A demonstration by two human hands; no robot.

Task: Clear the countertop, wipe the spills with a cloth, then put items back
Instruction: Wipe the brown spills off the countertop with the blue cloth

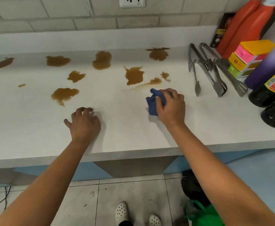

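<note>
1. My right hand (171,106) grips the bunched blue cloth (153,103), fingers curled round it, pressing it onto the white table (35,124).
2. My left hand (83,123) rests on the table well left of the cloth, fingers loosely bent, holding nothing.
3. Brown spills (134,75) lie beyond the cloth, the nearest smear just past it.
4. Metal tongs (205,69) lie right of the cloth, bottles (267,95) farther right.
</note>
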